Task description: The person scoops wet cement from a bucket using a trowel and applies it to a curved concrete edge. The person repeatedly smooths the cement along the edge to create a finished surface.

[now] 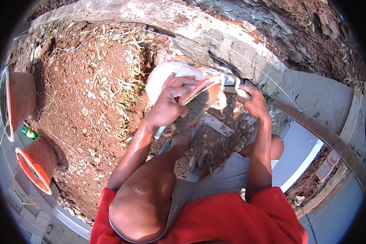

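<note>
My left hand [166,106] is closed on the rim of an orange bucket [212,81], which is tipped over between my knees and the low wall. Grey mortar [200,105] coats the inside of the bucket. In my right hand [256,104] is the pale handle of a trowel [243,94], gripped just right of the bucket. The trowel's bent neck rises from the handle, and its blade lies along the bucket's far side, partly hidden. A whitish rounded surface [156,81] shows behind my left hand; I cannot tell whether it belongs to the bucket.
Along the far side runs a low mortared wall [240,53] with a string [252,61] stretched over it. Two orange buckets [22,95] lie tipped at the left. A wooden board [313,126] spans the right. Reddish soil [85,89] and a wood scrap [217,124] surround my sandalled feet.
</note>
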The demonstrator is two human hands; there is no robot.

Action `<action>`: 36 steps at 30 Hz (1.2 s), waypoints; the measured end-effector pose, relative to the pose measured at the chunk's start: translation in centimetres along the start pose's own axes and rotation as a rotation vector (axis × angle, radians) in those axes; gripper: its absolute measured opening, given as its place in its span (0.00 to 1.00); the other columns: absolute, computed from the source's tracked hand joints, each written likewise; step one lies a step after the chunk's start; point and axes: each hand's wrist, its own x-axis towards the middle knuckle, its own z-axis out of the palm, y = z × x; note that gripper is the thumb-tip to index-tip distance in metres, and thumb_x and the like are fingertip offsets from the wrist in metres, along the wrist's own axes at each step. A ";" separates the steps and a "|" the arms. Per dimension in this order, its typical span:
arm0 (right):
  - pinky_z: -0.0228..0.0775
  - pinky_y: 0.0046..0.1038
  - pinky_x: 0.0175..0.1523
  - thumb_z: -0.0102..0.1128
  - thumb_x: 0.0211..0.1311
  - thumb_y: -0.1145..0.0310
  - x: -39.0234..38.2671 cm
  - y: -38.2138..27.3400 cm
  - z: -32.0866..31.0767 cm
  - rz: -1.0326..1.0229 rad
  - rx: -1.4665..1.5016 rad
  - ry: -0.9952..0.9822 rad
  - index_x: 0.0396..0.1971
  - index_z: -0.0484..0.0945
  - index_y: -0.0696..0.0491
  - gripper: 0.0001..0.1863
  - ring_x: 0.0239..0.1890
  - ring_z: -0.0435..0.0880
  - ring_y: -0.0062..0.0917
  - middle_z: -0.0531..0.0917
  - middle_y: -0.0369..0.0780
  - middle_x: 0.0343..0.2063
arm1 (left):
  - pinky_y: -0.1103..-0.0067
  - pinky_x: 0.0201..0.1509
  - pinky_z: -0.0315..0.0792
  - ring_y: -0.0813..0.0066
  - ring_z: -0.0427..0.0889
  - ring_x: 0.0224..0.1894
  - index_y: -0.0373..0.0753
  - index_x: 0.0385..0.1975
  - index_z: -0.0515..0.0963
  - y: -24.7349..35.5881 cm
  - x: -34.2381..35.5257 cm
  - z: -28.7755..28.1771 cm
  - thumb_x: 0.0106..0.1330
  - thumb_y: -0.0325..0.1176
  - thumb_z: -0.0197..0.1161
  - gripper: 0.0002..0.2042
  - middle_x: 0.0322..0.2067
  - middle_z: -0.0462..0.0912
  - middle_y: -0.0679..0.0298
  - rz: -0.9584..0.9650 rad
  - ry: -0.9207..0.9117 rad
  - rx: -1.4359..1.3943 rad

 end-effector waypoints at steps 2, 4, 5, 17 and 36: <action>0.76 0.36 0.60 0.77 0.58 0.56 2.3 -0.8 2.6 -0.019 -0.028 -0.006 0.58 0.86 0.47 0.27 0.55 0.88 0.37 0.90 0.45 0.52 | 0.63 0.81 0.57 0.57 0.66 0.76 0.40 0.59 0.85 0.4 0.1 -0.1 0.37 0.17 0.63 0.39 0.69 0.76 0.56 -0.005 0.013 0.000; 0.77 0.36 0.60 0.78 0.58 0.54 5.5 -1.5 3.5 0.064 0.022 0.015 0.58 0.87 0.47 0.28 0.54 0.89 0.37 0.90 0.46 0.50 | 0.64 0.80 0.59 0.59 0.68 0.74 0.40 0.59 0.85 -0.3 0.8 0.1 0.37 0.16 0.63 0.39 0.69 0.76 0.57 0.000 0.036 -0.048; 0.77 0.35 0.59 0.78 0.58 0.54 6.0 -2.4 3.6 0.134 0.120 0.003 0.58 0.86 0.48 0.28 0.53 0.89 0.38 0.91 0.47 0.49 | 0.64 0.79 0.61 0.60 0.69 0.74 0.40 0.60 0.85 -0.5 0.7 0.1 0.38 0.16 0.62 0.39 0.69 0.76 0.58 -0.009 0.052 -0.075; 0.78 0.39 0.54 0.73 0.60 0.60 -10.3 -0.5 -1.1 0.265 0.116 0.120 0.56 0.85 0.54 0.25 0.45 0.90 0.42 0.91 0.51 0.42 | 0.70 0.83 0.47 0.67 0.76 0.67 0.38 0.55 0.86 -0.6 0.4 0.2 0.38 0.19 0.64 0.35 0.61 0.83 0.63 -0.082 0.108 -0.171; 0.77 0.48 0.46 0.59 0.74 0.58 -11.7 -9.1 3.1 0.034 0.135 -0.182 0.48 0.80 0.62 0.19 0.36 0.86 0.51 0.84 0.57 0.32 | 0.71 0.77 0.61 0.64 0.70 0.73 0.33 0.56 0.86 -0.6 1.1 1.7 0.37 0.15 0.63 0.36 0.66 0.79 0.58 -0.112 0.124 -0.410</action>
